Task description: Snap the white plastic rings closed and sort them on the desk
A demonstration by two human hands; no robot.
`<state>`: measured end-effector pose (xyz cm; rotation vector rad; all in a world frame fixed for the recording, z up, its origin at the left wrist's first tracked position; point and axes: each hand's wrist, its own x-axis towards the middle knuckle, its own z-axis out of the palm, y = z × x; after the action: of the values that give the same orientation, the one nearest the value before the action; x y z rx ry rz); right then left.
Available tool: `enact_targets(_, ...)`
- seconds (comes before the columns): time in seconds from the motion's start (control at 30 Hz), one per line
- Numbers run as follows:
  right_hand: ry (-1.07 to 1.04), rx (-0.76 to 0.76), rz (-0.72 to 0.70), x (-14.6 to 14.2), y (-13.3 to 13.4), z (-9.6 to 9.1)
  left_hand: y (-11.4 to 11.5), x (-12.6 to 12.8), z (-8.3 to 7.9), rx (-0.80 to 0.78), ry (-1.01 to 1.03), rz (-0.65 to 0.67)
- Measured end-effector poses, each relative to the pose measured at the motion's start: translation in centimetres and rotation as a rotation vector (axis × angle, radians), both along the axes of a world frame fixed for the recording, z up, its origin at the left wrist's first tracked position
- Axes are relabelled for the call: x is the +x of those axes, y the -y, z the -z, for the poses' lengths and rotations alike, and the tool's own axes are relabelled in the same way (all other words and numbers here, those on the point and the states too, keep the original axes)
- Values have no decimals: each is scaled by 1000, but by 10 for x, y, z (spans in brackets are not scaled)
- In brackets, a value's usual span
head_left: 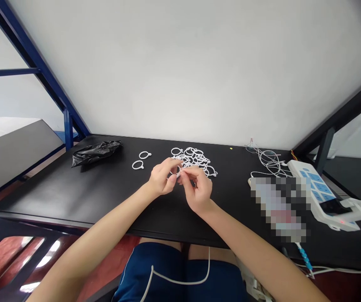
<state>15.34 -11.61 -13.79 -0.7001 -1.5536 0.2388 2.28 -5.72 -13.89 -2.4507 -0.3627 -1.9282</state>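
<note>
My left hand (pixel 164 177) is closed around one side of a white curtain ring (pixel 177 173), its fingers curled and the thumb below. My right hand (pixel 199 188) pinches the same ring at its small eyelet side, thumb against forefinger. Both hands meet just above the black table, and the fingers partly hide the ring. Directly behind them lies a loose pile of several similar white rings (pixel 188 158), some overlapping. To the left of the pile, an upper ring (pixel 149 154) and a lower ring (pixel 142 167) rest flat, apart from each other.
A crumpled black plastic bag (pixel 97 153) sits on the table's left (pixel 57 188). On the right are tangled white cables (pixel 270 163), a blurred-out phone-like object (pixel 277 212) and a white power strip (pixel 315 184) with plugs. A pale wall rises behind; blue frame bars (pixel 68 128) stand left.
</note>
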Motion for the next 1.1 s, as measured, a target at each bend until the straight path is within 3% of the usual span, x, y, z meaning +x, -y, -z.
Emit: enact_targets(1.1,-43,-100,-5,-6,3,0,-3,-2,-4,39,-33,-96)
